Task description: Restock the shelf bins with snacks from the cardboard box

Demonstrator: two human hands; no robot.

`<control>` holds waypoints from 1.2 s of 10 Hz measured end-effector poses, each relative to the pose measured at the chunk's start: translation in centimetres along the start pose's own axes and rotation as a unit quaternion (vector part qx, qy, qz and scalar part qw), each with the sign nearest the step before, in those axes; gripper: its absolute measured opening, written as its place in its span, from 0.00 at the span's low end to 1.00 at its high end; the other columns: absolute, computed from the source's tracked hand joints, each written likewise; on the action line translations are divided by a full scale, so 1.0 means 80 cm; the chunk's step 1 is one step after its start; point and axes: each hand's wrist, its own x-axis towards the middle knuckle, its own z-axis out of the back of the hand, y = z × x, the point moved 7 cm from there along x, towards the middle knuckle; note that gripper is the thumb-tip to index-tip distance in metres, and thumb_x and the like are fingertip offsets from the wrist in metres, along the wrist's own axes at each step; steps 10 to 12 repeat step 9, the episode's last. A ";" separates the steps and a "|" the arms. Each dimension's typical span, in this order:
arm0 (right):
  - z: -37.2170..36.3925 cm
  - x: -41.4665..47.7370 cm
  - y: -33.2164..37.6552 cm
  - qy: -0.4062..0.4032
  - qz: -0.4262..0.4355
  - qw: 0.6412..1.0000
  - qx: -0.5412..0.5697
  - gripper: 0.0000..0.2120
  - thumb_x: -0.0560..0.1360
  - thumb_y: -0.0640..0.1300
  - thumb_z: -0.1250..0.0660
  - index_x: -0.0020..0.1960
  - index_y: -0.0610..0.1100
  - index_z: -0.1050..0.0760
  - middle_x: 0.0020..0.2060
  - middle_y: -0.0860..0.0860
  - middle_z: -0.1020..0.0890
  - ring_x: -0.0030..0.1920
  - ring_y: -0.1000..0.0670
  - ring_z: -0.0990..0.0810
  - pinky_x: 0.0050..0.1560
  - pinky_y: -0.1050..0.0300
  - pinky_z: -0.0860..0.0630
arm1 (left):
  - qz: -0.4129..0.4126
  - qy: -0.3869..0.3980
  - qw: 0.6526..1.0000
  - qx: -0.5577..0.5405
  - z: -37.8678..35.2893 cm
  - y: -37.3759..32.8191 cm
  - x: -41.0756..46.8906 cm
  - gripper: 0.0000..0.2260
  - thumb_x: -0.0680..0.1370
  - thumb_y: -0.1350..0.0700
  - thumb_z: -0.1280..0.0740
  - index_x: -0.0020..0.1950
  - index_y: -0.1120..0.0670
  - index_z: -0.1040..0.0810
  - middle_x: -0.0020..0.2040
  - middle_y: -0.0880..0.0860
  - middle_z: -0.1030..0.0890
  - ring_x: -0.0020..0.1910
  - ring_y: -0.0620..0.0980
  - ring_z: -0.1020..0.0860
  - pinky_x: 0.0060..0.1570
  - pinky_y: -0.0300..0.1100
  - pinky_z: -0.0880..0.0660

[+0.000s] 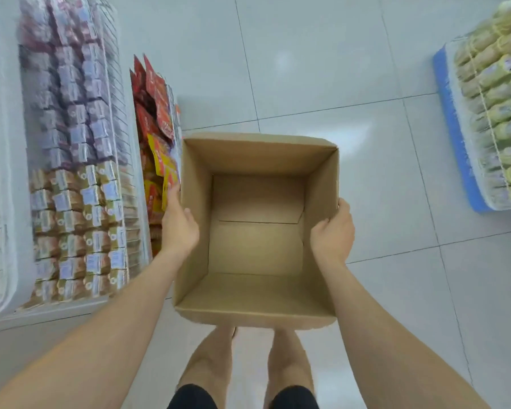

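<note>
Bare forearms reached forward from the bottom of the view, and between them the person held the cardboard box (255, 231) out in front of the body, above the knees. Each hand was clamped on a side wall: the left hand (179, 224) pressed flat against the outside of the left wall with the thumb hooked over the rim, and the right hand (332, 228) gripped the right wall the same way, so the two hands stood well apart with the whole box between them. Its mouth faced up and nothing lay inside; only the folded bottom flaps showed, so the restocking looked to me as good as finished. Just beyond the left hand's fingertips a clear bin (174, 119) held red and yellow snack packets (157, 134), nearly touching the box's left wall. Farther out to the left, long shelf bins (124, 160) carried rows of purple and brown packs (71, 160). Off to the right, well away from the right hand, a blue-edged tray (455, 137) of pale yellow packs (496, 93) sat by the tiled floor (322, 69). What mattered for any next move was that the shelves lay entirely on the left, nearer the left hand, with the bins' long rows running away from the person
</note>
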 end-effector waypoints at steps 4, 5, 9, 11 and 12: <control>-0.255 0.117 -0.058 0.166 0.000 0.986 0.011 0.38 0.76 0.35 0.37 0.83 0.44 0.47 0.71 0.43 0.26 0.67 0.39 0.24 0.67 0.44 0.24 | 0.146 0.003 0.987 0.062 -0.178 0.145 0.122 0.42 0.80 0.65 0.33 0.85 0.56 0.57 0.82 0.60 0.42 0.79 0.60 0.37 0.75 0.48 0.37; -0.284 0.127 -0.062 0.224 0.020 0.974 -0.017 0.41 0.76 0.36 0.34 0.84 0.44 0.51 0.73 0.41 0.31 0.69 0.39 0.27 0.67 0.48 0.29 | 0.195 0.020 0.976 0.092 -0.193 0.166 0.117 0.45 0.80 0.62 0.31 0.85 0.56 0.61 0.84 0.61 0.48 0.79 0.61 0.38 0.75 0.49 0.37; -0.228 0.040 0.061 0.238 0.197 0.951 0.015 0.16 0.80 0.43 0.36 0.68 0.46 0.23 0.59 0.47 0.20 0.57 0.49 0.21 0.64 0.49 0.25 | 0.048 0.033 0.998 0.034 -0.148 0.053 0.073 0.07 0.83 0.52 0.36 0.59 0.49 0.21 0.50 0.46 0.17 0.52 0.48 0.18 0.58 0.52 0.20; -0.228 0.040 0.061 0.238 0.197 0.951 0.015 0.16 0.80 0.43 0.36 0.68 0.46 0.23 0.59 0.47 0.20 0.57 0.49 0.21 0.64 0.49 0.25 | 0.048 0.033 0.998 0.034 -0.148 0.053 0.073 0.07 0.83 0.52 0.36 0.59 0.49 0.21 0.50 0.46 0.17 0.52 0.48 0.18 0.58 0.52 0.20; -0.228 0.040 0.061 0.238 0.197 0.951 0.015 0.16 0.80 0.43 0.36 0.68 0.46 0.23 0.59 0.47 0.20 0.57 0.49 0.21 0.64 0.49 0.25 | 0.048 0.033 0.998 0.034 -0.148 0.053 0.073 0.07 0.83 0.52 0.36 0.59 0.49 0.21 0.50 0.46 0.17 0.52 0.48 0.18 0.58 0.52 0.20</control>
